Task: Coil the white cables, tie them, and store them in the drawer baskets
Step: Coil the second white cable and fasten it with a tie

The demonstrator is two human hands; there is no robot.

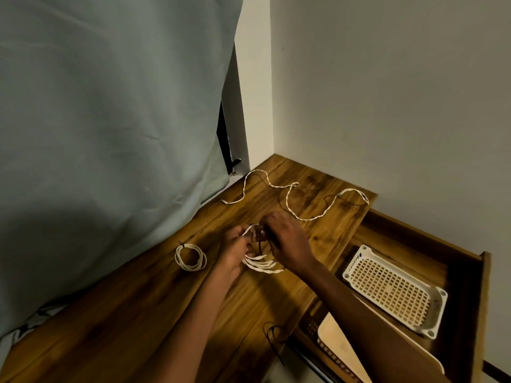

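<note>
On the wooden desk top [138,313] my left hand [235,250] holds a coil of white cable [262,265] whose loops stick out below my fingers. My right hand [287,241] pinches a thin dark tie [260,239] at the top of that coil. A finished white coil [190,257] with a dark tie lies on the desk to the left of my hands. A loose white twisted cable [293,201] snakes across the desk behind my hands. In the open drawer [464,272] at the right sits a white perforated basket [395,291].
A grey-green curtain [110,120] hangs over the left side down to the desk. Dark loose ties [276,338] lie at the desk's front edge. A beige basket or tray [334,346] lies in the drawer's near part under my right forearm. Walls meet in the corner behind.
</note>
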